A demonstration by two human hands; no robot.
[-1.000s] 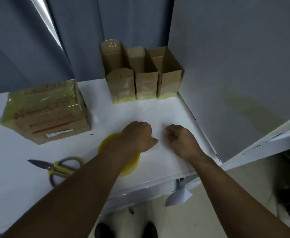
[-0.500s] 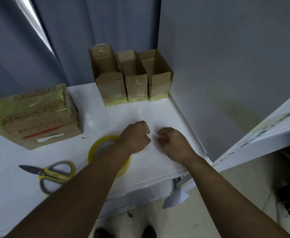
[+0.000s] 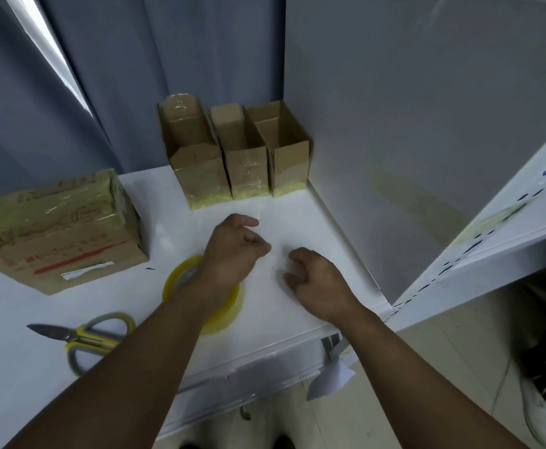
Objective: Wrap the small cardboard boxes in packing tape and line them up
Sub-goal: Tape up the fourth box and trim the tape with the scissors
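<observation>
Hovering low over the table point(image 3: 297, 222), the left hand point(image 3: 233, 251) and right hand point(image 3: 317, 280) sit close together with fingers curled. Nothing shows in either, and whether they pinch clear tape cannot be told. Three small boxes point(image 3: 242, 157) stand touching in a row at the back corner, apparently parked out of the way. The tape roll point(image 3: 223, 320) lies under the left wrist, with the scissors point(image 3: 93, 335) near, both within reach.

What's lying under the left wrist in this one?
A yellow tape roll lies flat on the white table, below the wrist of the left hand. Its left and near rim show; the ring's right part and most of its hole are covered by the arm.
</observation>
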